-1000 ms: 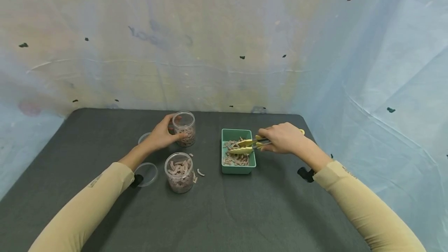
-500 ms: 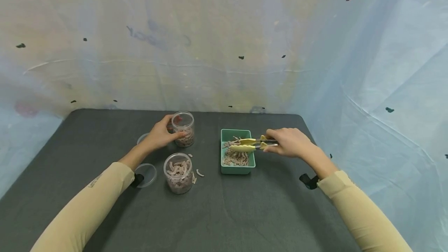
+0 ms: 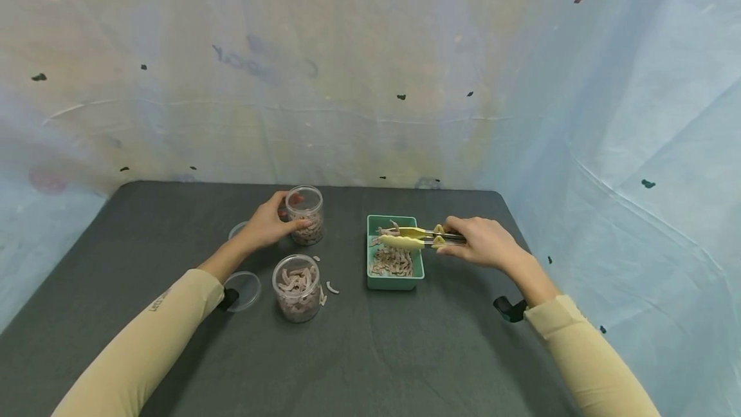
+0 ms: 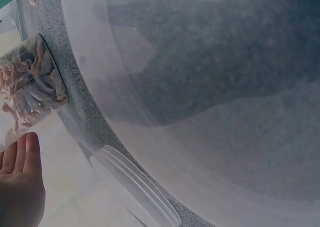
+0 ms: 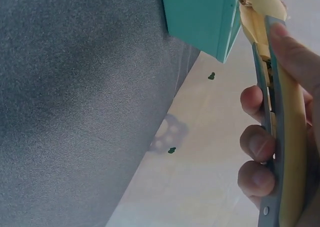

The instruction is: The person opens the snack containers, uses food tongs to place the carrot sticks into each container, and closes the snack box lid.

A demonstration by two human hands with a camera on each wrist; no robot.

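My left hand (image 3: 267, 224) holds the farther clear plastic jar (image 3: 308, 231), which is partly filled with pale brown curved strips and has no lid on. In the left wrist view my fingers lie along that jar (image 4: 37, 79). My right hand (image 3: 485, 243) grips yellow-tipped metal tongs (image 3: 405, 242), thumb on one arm and fingers around the other in the right wrist view. A few strips (image 3: 391, 229) are pinched at the tongs' tips, over the green rectangular box (image 3: 396, 283). More strips (image 3: 392, 264) lie inside the box.
A second open jar (image 3: 297, 306), fuller of strips, stands nearer on the dark table (image 3: 370, 365). Beside it lie a few loose strips (image 3: 332, 287). Two clear lids lie to the left, a near one (image 3: 247, 291) and a far one (image 3: 236, 229) partly behind my arm.
My right hand has drawn back slightly to the right and nearer. The tongs' tips have risen from the pile with strips between them. My left hand keeps its hold on the jar.
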